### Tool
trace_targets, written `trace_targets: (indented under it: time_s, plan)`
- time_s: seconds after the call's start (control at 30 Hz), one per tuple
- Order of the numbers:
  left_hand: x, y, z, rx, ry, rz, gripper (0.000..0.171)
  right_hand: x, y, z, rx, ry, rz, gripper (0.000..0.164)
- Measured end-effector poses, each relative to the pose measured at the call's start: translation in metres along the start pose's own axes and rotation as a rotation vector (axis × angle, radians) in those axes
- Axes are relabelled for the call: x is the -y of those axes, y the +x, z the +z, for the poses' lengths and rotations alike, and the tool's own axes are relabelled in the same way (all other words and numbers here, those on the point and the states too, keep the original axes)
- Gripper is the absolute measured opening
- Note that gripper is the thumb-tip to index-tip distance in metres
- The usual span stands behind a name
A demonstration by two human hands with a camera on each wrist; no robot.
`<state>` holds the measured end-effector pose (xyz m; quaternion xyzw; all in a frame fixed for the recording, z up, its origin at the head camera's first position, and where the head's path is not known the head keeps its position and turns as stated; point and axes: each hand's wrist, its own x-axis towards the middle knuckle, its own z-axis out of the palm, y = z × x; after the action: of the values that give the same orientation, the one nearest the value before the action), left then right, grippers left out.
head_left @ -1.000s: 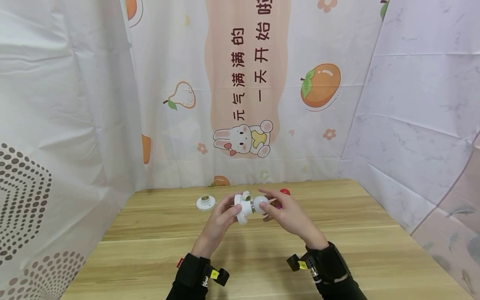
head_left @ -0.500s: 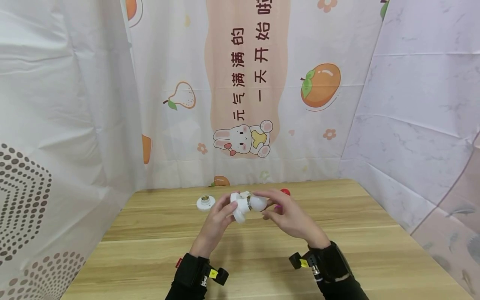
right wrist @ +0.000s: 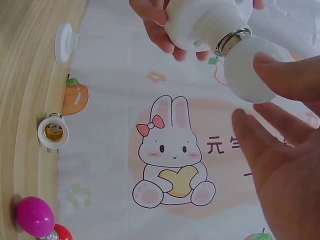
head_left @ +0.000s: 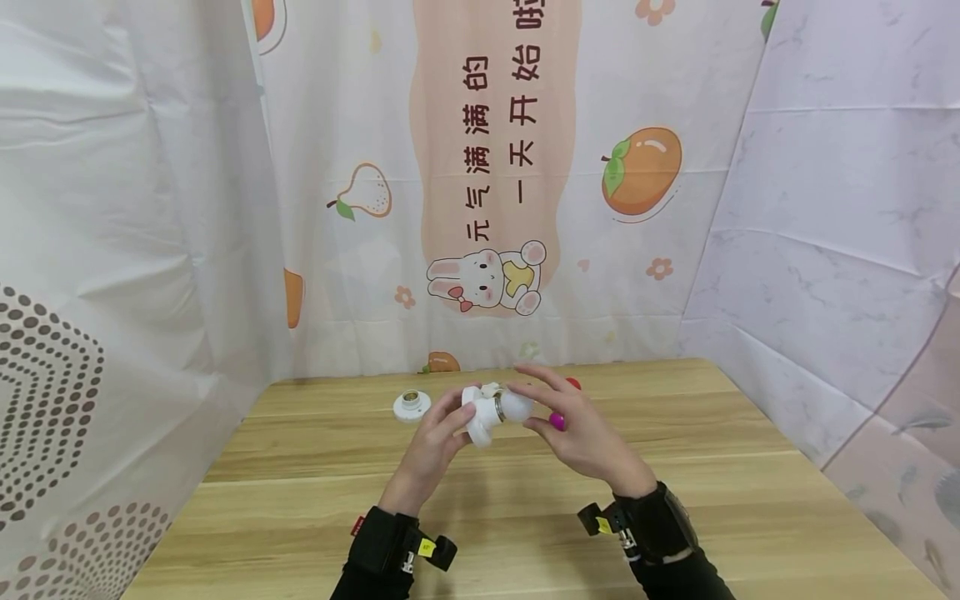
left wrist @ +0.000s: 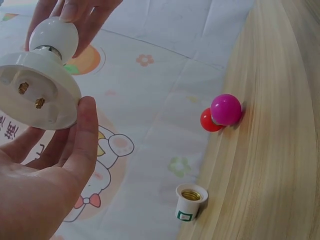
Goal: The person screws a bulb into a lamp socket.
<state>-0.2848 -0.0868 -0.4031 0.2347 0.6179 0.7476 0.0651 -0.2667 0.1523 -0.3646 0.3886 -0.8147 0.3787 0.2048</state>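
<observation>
Above the table, my left hand (head_left: pixel 435 446) grips a white lamp holder (head_left: pixel 480 421) by its round flange. Two brass screws show on the holder's underside in the left wrist view. A white light bulb (right wrist: pixel 250 70) sits at the mouth of this holder, with a ring of its metal base visible. My right hand (head_left: pixel 588 433) holds the bulb's round end; in the right wrist view the thumb (right wrist: pixel 280 75) lies on the glass and another fingertip touches its lower edge. The index finger stands away from it.
Another flanged lamp holder (head_left: pixel 411 406) stands at the back left of the wooden table (head_left: pixel 300 500). A small white socket (left wrist: pixel 187 202) with a brass thread is behind the hands. A magenta bulb (left wrist: pixel 226 109) and a red bulb (left wrist: pixel 210 120) lie together. Printed curtains surround the table.
The lamp holder and bulb have shifted slightly left. My right thumb has moved from the bulb's front toward its lower right, and the right fingers have spread since half a second ago.
</observation>
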Motion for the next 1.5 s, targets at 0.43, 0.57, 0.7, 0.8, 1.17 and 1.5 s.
trace_targets:
  time_s: [0.43, 0.57, 0.7, 0.8, 1.17, 1.5]
  plan:
    - [0.0001, -0.0006, 0.0006, 0.010, -0.002, 0.004, 0.051, 0.0015, -0.0019, -0.0002, 0.016, 0.040, -0.008, 0.054]
    - [0.0006, -0.0003, 0.0004, 0.010, -0.006, 0.005, 0.052, 0.0010, -0.0013, 0.0000, 0.019, 0.045, -0.010, 0.054]
    - [0.0011, -0.0002, 0.0000, 0.008, -0.009, 0.007, 0.052, 0.0015, -0.0006, 0.0002, 0.033, 0.093, 0.002, 0.053]
    - [0.0013, -0.0002, -0.0003, 0.008, -0.006, 0.010, 0.052, 0.0016, -0.0006, 0.0005, 0.042, 0.131, 0.014, 0.053]
    - [0.0025, 0.0008, -0.0006, 0.012, -0.001, 0.008, 0.053, 0.0018, -0.0001, -0.0009, 0.050, 0.145, 0.060, 0.050]
    - [0.0019, 0.0000, 0.0009, 0.008, 0.008, 0.008, 0.052, 0.0046, -0.0017, -0.0016, 0.053, 0.138, 0.156, 0.047]
